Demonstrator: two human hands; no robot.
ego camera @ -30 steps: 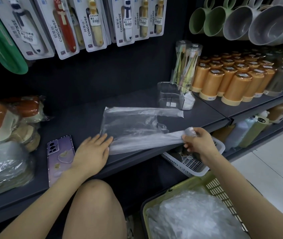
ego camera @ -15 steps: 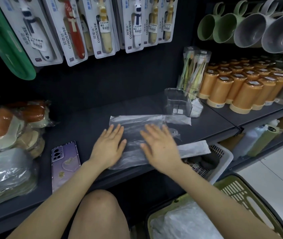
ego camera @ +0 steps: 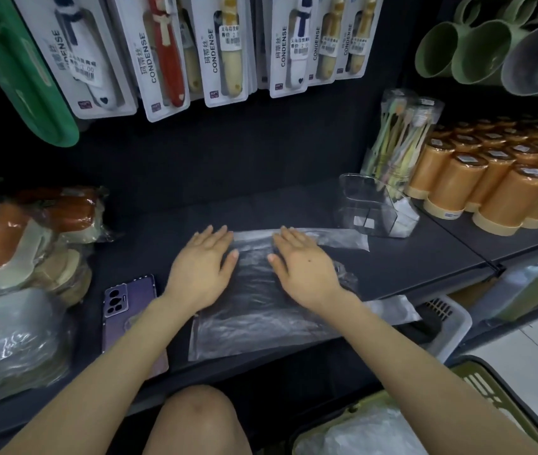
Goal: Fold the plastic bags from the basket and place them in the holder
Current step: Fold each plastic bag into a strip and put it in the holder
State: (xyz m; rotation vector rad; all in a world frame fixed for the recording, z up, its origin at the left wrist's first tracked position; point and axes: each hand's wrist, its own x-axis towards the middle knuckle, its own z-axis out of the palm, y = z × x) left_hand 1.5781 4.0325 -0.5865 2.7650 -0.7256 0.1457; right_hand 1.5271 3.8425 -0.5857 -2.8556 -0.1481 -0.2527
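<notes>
A clear plastic bag (ego camera: 254,310) lies flat on the dark shelf (ego camera: 402,267), its handle end hanging over the front edge at the right. My left hand (ego camera: 200,267) presses flat on the bag's left end, fingers straight. My right hand (ego camera: 303,267) lies flat on the bag's middle, fingers spread. A clear plastic holder (ego camera: 371,205) stands at the shelf's back right with white folded bags inside. At the bottom right sits the green basket (ego camera: 490,385) with more crumpled bags (ego camera: 359,435) in it.
A purple phone (ego camera: 126,310) lies left of my left arm. Wrapped goods are piled at the far left. Orange cups (ego camera: 490,188) and a toothbrush pack (ego camera: 399,139) stand right of the holder. A white basket (ego camera: 451,323) sits under the shelf edge. My knee (ego camera: 198,421) is below.
My right hand let go of the bag's handle end and came down flat on the bag. Both hands then slid toward the back of the shelf over the bag.
</notes>
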